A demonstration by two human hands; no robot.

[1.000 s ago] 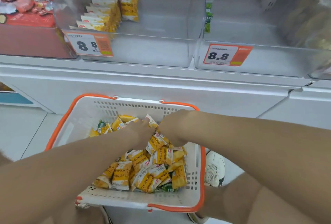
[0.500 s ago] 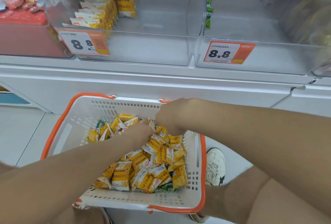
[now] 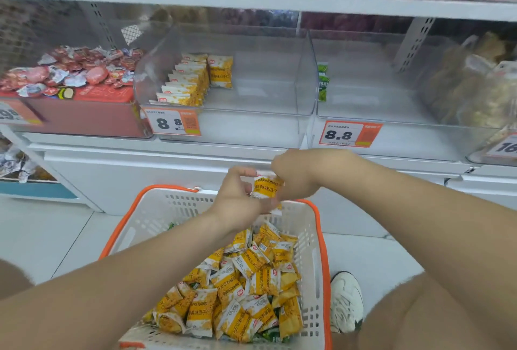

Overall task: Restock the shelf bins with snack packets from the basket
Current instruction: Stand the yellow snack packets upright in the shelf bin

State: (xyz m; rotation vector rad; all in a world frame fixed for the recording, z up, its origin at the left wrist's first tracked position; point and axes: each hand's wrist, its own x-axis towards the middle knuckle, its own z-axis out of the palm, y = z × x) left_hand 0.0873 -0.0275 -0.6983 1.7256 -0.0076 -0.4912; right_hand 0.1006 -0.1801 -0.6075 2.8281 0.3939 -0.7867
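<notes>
A white basket with an orange rim [image 3: 319,238] sits on the floor below me, full of several yellow snack packets [image 3: 246,288]. Above its far edge both hands hold a small stack of yellow packets [image 3: 265,186]. My left hand [image 3: 237,196] cups the stack from the left and below. My right hand [image 3: 296,173] grips it from the right. On the shelf ahead, a clear bin [image 3: 223,115] with an 8.8 price tag holds a row of matching yellow packets [image 3: 190,81] at its left side.
A second clear bin [image 3: 391,126] to the right holds a few green packets [image 3: 323,81] at its left wall. A red bin of red-wrapped snacks [image 3: 70,75] stands left. More bins fill the shelf above. A white shoe [image 3: 347,299] rests beside the basket.
Both hands have lifted out of the basket with a stack of yellow packets between them. The camera has tilted up, showing more of the shelf.
</notes>
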